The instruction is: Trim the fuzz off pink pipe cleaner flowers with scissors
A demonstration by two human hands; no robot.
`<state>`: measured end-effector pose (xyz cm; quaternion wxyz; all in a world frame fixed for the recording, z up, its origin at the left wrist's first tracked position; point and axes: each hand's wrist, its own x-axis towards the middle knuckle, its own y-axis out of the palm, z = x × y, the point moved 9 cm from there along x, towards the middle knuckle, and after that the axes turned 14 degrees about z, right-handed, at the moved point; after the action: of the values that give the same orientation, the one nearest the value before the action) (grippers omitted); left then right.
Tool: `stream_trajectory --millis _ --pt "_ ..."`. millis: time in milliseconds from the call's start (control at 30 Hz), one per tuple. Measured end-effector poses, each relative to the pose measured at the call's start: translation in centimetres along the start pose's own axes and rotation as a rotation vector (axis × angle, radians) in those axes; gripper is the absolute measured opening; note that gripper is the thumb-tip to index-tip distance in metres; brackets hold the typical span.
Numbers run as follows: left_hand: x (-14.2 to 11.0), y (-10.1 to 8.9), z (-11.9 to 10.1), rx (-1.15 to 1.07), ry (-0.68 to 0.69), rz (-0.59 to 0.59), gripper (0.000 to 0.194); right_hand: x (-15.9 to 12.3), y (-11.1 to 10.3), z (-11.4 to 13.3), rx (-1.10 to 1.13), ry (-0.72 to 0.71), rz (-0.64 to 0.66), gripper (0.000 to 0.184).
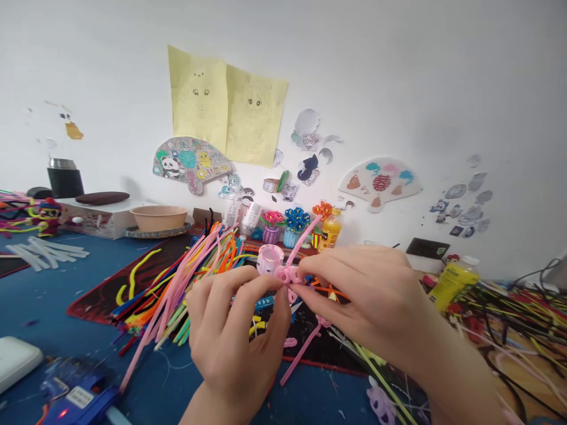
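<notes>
"Where's the looped pink fuzzy pipe-cleaner piece?"

"Centre of the frame, pinched at the fingertips of both the left hand and the right hand."

"Handling it well?"

"I'd brace with the left, press lightly, keep the loops uncrushed."

A craft corner, most likely in a home, is suggested. A blue table is set against a white wall and is strewn with colourful pipe cleaners and pale glue sticks, with a glue gun laid at the near left. At the back, bright handmade flowers in small pots are lined up. The wall is decorated with drawings, painted fans and stickers. A domestic note is given by a juice bottle, a flask and a bowl, kept among the craft supplies.
</notes>
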<state>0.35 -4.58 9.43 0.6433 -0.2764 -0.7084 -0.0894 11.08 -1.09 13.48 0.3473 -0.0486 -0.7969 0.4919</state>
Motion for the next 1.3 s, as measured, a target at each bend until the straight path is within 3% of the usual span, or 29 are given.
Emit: stream_trajectory --millis 367,500,633,767,867,967,1133,1300 --pt "0.0 0.1 0.0 -0.009 -0.002 0.008 0.015 -0.1 0.4 -0.1 0.047 -0.018 0.018 0.014" --pt "0.0 0.3 0.4 -0.065 -0.033 0.04 0.014 -0.1 0.3 -0.8 0.181 -0.014 0.054 0.011" --pt "-0.1 2.3 2.6 -0.302 -0.233 0.208 0.006 -0.3 1.1 -3.1 0.407 0.053 0.155 0.01" --pt "-0.9 5.1 4.9 -0.538 -0.469 0.386 0.007 -0.2 4.2 -4.7 0.452 0.117 0.359 0.016" --pt "-1.9 7.0 6.1 -0.692 -0.636 0.48 0.014 0.3 6.2 -4.6 0.575 0.096 0.424 0.011" --pt "-2.7 8.3 6.5 -0.871 -0.737 0.508 0.022 0.8 6.5 -4.7 0.632 0.073 0.375 0.024" --pt "-2.6 9.1 6.8 -0.972 -0.716 0.466 0.034 0.2 6.3 -6.6 0.796 0.155 0.264 0.025" --pt "-1.8 10.9 4.9 -1.079 -0.566 0.654 0.025 -2.4 6.1 -8.2 0.956 0.258 0.016 0.025"
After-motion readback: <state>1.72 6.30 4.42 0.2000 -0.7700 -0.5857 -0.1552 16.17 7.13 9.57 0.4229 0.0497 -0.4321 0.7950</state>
